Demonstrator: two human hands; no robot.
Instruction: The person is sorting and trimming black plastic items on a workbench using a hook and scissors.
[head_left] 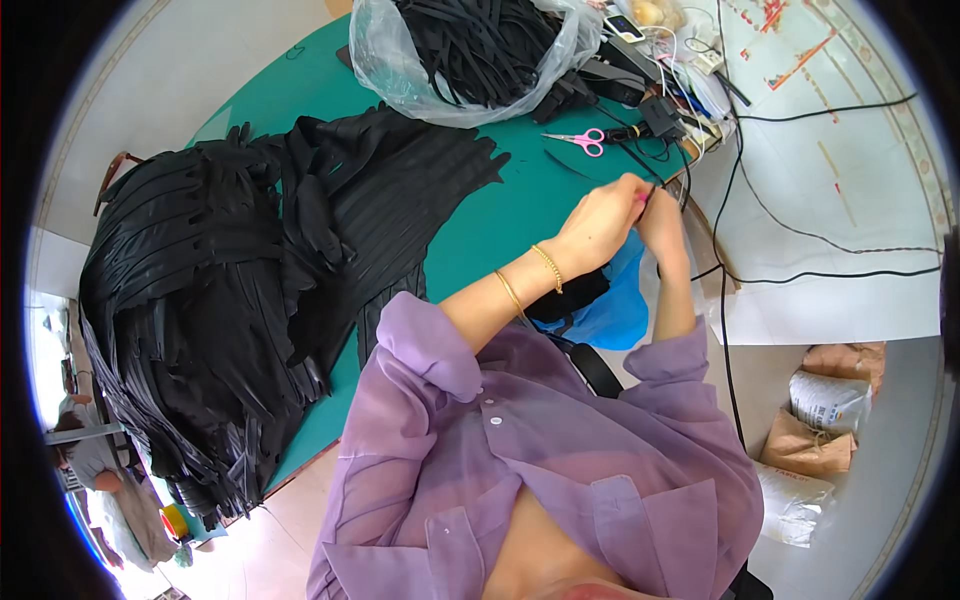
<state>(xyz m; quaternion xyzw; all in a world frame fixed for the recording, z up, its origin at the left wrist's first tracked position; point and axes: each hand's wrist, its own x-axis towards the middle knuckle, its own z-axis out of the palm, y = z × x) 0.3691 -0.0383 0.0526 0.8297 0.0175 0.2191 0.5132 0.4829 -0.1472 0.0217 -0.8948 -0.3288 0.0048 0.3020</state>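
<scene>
My left hand, with gold bracelets on its wrist, and my right hand meet near the right edge of the green table. The fingers of both are closed around something small and dark that I cannot make out, with a bit of pink at the fingertips. Beyond them lie pink-handled scissors, blades pointing left. Just below the hands a blue plastic bag holds black material.
A large heap of flat black strips covers the table's left. At the back, a clear plastic bag holds more black strips. Black cables hang along the right. Packed sacks lie on the floor; another person is far left.
</scene>
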